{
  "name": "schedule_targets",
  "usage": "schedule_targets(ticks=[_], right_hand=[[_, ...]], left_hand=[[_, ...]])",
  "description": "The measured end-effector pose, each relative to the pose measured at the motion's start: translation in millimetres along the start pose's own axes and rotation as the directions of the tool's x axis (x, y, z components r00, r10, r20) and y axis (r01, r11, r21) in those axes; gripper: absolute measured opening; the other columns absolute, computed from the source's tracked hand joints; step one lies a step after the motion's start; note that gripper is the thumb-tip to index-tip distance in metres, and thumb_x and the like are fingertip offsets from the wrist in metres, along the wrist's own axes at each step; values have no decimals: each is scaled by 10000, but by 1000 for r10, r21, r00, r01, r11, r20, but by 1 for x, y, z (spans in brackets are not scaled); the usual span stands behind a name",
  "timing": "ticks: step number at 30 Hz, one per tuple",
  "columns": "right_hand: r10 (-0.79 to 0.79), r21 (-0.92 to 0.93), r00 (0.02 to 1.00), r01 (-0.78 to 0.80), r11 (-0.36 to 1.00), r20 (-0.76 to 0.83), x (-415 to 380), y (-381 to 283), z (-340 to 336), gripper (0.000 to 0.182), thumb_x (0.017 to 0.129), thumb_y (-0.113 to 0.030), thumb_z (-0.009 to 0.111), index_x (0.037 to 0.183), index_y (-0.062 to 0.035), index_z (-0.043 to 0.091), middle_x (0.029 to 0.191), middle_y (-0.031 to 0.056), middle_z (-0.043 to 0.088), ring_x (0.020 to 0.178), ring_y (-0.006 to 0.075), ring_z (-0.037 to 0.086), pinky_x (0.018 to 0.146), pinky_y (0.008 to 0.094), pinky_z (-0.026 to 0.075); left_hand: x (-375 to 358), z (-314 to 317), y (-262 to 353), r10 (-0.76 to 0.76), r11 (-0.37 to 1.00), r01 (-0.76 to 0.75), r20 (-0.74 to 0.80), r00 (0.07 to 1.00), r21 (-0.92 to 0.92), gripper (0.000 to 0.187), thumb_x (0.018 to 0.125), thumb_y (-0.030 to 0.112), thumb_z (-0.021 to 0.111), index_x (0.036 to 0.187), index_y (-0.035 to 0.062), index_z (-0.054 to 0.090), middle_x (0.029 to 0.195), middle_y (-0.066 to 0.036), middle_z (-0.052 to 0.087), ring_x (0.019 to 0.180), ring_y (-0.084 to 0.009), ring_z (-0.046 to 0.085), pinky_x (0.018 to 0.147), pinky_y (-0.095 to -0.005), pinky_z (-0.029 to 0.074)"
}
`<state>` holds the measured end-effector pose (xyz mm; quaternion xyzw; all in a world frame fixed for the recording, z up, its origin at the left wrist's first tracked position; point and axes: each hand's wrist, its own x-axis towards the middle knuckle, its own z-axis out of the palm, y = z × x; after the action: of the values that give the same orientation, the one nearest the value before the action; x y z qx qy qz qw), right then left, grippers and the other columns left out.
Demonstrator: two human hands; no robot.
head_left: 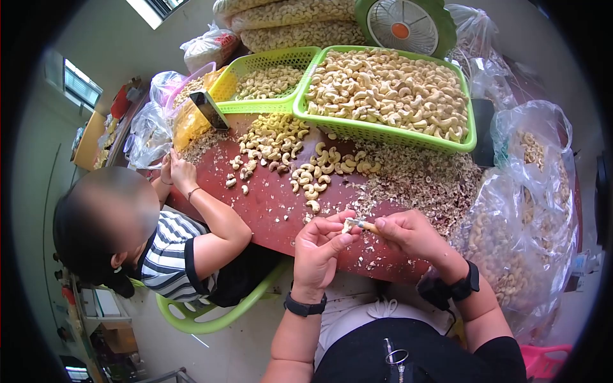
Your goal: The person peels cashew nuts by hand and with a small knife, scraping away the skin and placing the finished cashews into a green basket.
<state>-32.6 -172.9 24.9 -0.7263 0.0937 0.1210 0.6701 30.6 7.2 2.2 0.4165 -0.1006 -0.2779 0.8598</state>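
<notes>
Near the table's front edge, my left hand (322, 247) pinches a pale cashew nut (348, 226) between thumb and fingers. My right hand (408, 233) is closed round the wooden handle of a small knife (365, 226), whose tip touches the nut. Just beyond my hands, loose cashews (313, 172) lie on the red table (274, 210). Brown peel scraps (415, 182) spread to the right of them.
A green basket heaped with cashews (389, 92) stands at the back, beside a smaller green basket (268, 80). A fan (401, 27) is behind. Clear bags (523, 223) lie at right. Another person (185, 246) sits at left near a propped phone (209, 108).
</notes>
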Motion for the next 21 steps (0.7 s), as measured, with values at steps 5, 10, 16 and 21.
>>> schedule_targets(ticks=[5, 10, 16, 21], right_hand=[[11, -26, 1000, -11, 1000, 21, 0, 1, 1, 414, 865, -359, 481, 633, -35, 595, 488, -17, 480, 445, 50, 423, 410, 214, 322], [-20, 17, 998, 20, 1000, 55, 2, 3, 2, 419, 865, -354, 481, 623, -31, 594, 478, -13, 473, 438, 50, 414, 400, 219, 310], [-1, 20, 996, 0, 1000, 90, 2, -3, 2, 419, 864, -347, 487, 613, -27, 590, 474, -14, 463, 431, 51, 405, 398, 213, 306], [-5, 43, 998, 3, 999, 55, 2, -2, 1, 412, 866, -342, 486, 623, -26, 591, 475, -17, 456, 427, 50, 397, 396, 212, 302]], left_hand=[[1, 6, 3, 38, 999, -37, 52, 998, -28, 277, 700, -92, 590, 948, 12, 522, 1070, -173, 530, 970, -263, 550, 804, -374, 495], [4, 8, 2, 34, 998, -30, 73, 997, -57, 337, 701, -105, 577, 1007, 11, 500, 1079, -153, 530, 996, -269, 537, 804, -404, 500], [2, 4, -1, 55, 995, -48, 78, 995, -90, 328, 707, -117, 564, 998, 22, 504, 1081, -149, 524, 1011, -272, 527, 795, -415, 513], [0, 4, -6, 83, 989, -69, 110, 990, -127, 348, 708, -118, 560, 1016, 35, 508, 1057, -148, 529, 1025, -273, 516, 791, -409, 517]])
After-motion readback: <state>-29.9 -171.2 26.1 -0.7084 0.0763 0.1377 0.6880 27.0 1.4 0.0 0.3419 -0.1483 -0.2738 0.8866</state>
